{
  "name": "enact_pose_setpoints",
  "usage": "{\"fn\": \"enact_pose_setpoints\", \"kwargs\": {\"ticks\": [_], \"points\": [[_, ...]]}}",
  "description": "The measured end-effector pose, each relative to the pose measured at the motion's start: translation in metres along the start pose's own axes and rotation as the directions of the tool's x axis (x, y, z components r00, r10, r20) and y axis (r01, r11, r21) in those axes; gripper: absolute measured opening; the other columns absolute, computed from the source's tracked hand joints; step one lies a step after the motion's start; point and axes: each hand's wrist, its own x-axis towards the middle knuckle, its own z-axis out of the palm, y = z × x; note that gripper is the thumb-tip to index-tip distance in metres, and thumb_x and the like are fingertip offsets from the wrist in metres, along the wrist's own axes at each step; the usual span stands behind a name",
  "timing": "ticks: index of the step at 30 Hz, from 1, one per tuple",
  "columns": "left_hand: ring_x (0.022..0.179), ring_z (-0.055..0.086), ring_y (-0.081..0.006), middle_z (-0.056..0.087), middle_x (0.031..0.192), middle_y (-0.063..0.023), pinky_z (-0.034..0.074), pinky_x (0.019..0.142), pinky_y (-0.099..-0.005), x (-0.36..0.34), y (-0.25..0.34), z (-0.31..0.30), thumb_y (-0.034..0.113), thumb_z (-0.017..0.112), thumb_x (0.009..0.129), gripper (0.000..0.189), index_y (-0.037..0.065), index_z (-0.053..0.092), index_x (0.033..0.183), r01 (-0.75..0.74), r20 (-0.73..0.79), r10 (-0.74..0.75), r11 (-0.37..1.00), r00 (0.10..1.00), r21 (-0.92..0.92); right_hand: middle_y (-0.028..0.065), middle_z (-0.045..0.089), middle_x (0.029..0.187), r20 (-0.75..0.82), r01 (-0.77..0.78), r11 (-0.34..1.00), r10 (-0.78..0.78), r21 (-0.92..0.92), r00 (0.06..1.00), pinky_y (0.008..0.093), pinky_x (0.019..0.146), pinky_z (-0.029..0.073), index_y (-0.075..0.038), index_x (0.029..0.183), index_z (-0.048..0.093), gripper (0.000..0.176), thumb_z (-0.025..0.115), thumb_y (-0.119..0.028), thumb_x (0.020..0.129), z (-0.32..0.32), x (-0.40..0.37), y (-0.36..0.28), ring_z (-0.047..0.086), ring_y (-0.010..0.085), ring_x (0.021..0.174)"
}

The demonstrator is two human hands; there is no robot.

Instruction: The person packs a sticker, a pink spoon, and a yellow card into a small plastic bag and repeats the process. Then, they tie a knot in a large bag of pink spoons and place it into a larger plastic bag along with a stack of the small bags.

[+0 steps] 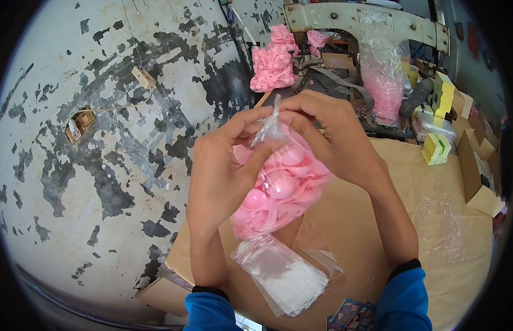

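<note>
A clear plastic bag full of pink plastic pieces [281, 185] hangs above the table, its neck gathered and twisted at the top. On the left side of the neck, my left hand [220, 165] has its thumb and fingers closed on the plastic. From the right, my right hand [336, 132] pinches the neck just below its upright tip. Beneath the bag, a stack of flat clear plastic bags [284, 276] lies on the brown table covering [372, 220].
Filled pink bags [273, 60] stand at the back beside a metal frame [372, 19]. Yellow card stacks [436, 149] and an open cardboard box [477, 171] are at the right. Loose plastic strands [447, 226] lie nearby. Printed cards [350, 315] sit at the front edge.
</note>
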Motion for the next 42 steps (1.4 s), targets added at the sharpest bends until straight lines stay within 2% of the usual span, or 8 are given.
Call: {"fn": "enact_pose_setpoints", "kwargs": {"ticks": [3,6,10,12,16,22,36,42], "points": [[0.084,0.07,-0.0202,0.071,0.095,-0.0151,0.053,0.078,-0.0292,0.004,-0.01,0.001,-0.008,0.067,0.079,0.041,0.004,0.066,0.118,-0.073,-0.052,0.071,0.997,0.996,-0.038,0.0163,0.067,0.086,0.029,-0.175,0.976,0.172,0.132,0.985,0.0352,0.064,0.049,0.002,0.102,0.066,0.014,0.061,-0.007,0.092,-0.008,0.002,-0.004,0.064,0.0283,0.073],[0.086,0.071,-0.0193,0.072,0.096,-0.0126,0.053,0.079,-0.0281,0.006,-0.006,0.002,-0.013,0.064,0.079,0.037,0.003,0.067,0.113,-0.113,-0.095,0.105,0.99,0.99,-0.087,0.014,0.069,0.088,0.031,-0.009,0.994,0.005,0.105,1.0,0.0326,0.063,0.05,0.0,0.103,0.067,0.014,0.062,-0.005,0.091,-0.012,0.001,0.0,0.065,0.0255,0.072],[0.089,0.071,-0.0179,0.072,0.093,-0.0115,0.053,0.078,-0.0273,0.005,-0.001,0.01,-0.016,0.062,0.078,0.027,0.001,0.065,0.099,-0.08,-0.164,0.054,0.985,0.985,-0.155,0.0106,0.068,0.088,0.071,0.095,0.995,-0.093,-0.022,0.993,0.0351,0.07,0.051,-0.002,0.101,0.068,0.016,0.066,-0.004,0.086,-0.02,0.002,0.002,0.064,0.0275,0.077],[0.086,0.071,-0.0183,0.071,0.091,-0.0113,0.053,0.075,-0.0279,0.004,-0.003,0.011,-0.017,0.061,0.078,0.024,0.001,0.063,0.095,-0.13,-0.159,0.118,0.99,0.98,-0.062,0.0096,0.067,0.089,0.108,0.211,0.971,-0.199,-0.11,0.974,0.0373,0.074,0.051,-0.003,0.099,0.068,0.016,0.067,-0.003,0.083,-0.025,0.003,0.003,0.064,0.0291,0.082],[0.077,0.07,-0.0203,0.069,0.086,-0.0108,0.052,0.068,-0.0283,0.006,-0.01,0.016,-0.016,0.061,0.078,0.024,0.002,0.064,0.094,-0.227,-0.169,0.235,0.972,0.957,0.067,0.0086,0.065,0.093,0.179,0.209,0.972,-0.187,-0.111,0.966,0.0401,0.079,0.05,-0.004,0.096,0.067,0.016,0.069,-0.004,0.081,-0.029,0.0,0.0,0.062,0.0309,0.089],[0.072,0.067,-0.0215,0.068,0.083,-0.0102,0.05,0.061,-0.0283,0.005,-0.009,0.015,-0.015,0.063,0.078,0.022,0.002,0.066,0.092,-0.222,-0.165,0.239,0.968,0.957,0.114,0.0069,0.064,0.094,0.188,0.18,0.974,-0.152,-0.139,0.97,0.0396,0.078,0.051,-0.007,0.097,0.066,0.018,0.071,-0.008,0.079,-0.027,-0.002,-0.002,0.062,0.029,0.091],[0.079,0.071,-0.0253,0.072,0.09,-0.0126,0.053,0.067,-0.0304,0.005,-0.015,0.013,-0.015,0.063,0.075,0.02,0.001,0.066,0.086,-0.224,-0.153,0.229,0.974,0.961,0.044,0.0059,0.062,0.089,0.075,0.104,0.985,-0.094,-0.139,0.993,0.0377,0.071,0.051,-0.009,0.093,0.067,0.014,0.07,-0.005,0.08,-0.011,-0.003,-0.003,0.063,0.0268,0.083],[0.081,0.072,-0.0251,0.073,0.093,-0.0135,0.055,0.068,-0.0313,0.004,-0.009,0.013,-0.015,0.063,0.075,0.017,0.0,0.065,0.083,-0.227,-0.138,0.236,0.971,0.962,0.08,0.0065,0.059,0.088,0.117,0.116,0.98,-0.098,-0.161,0.988,0.0383,0.071,0.051,-0.008,0.092,0.065,0.015,0.07,-0.004,0.079,-0.013,-0.005,-0.004,0.062,0.028,0.083]]}}
